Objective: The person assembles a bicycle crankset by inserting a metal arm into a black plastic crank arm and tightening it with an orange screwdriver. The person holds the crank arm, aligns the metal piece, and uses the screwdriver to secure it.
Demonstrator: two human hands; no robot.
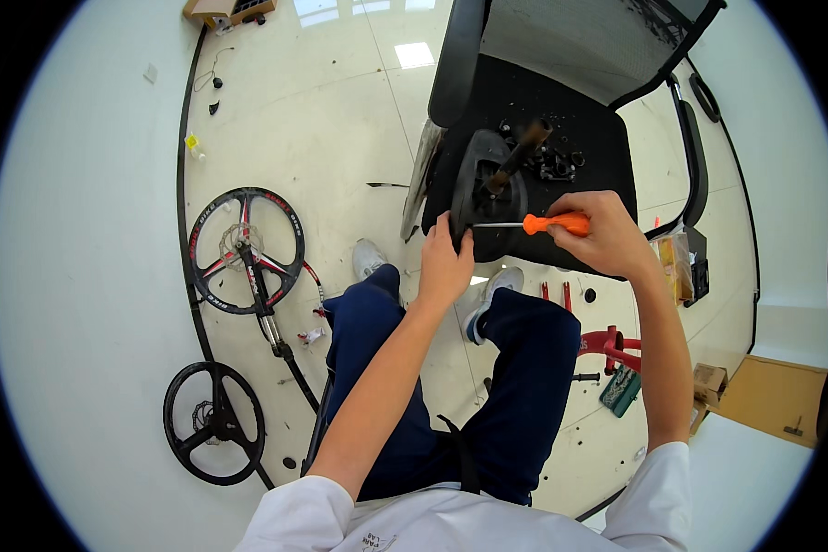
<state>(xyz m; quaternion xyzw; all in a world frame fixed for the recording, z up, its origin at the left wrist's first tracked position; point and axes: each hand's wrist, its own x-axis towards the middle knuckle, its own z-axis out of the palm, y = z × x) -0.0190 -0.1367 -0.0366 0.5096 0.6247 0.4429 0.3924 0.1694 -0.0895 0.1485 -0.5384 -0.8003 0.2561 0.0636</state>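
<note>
A seated person's left hand (444, 262) grips the near edge of a black bicycle saddle (488, 189) lying upturned on an office chair (534, 110). The right hand (607, 235), just right of the saddle, is closed around an orange-handled screwdriver (538, 223) whose tip meets the saddle. Left of the chair, two spoked bicycle wheels (246, 250) lie on the floor.

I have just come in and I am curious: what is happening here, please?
A seated person steadies a black saddle on an office chair with the left hand. The right hand holds an orange screwdriver, its tip at the saddle. Two wheels lie on the floor.
</note>
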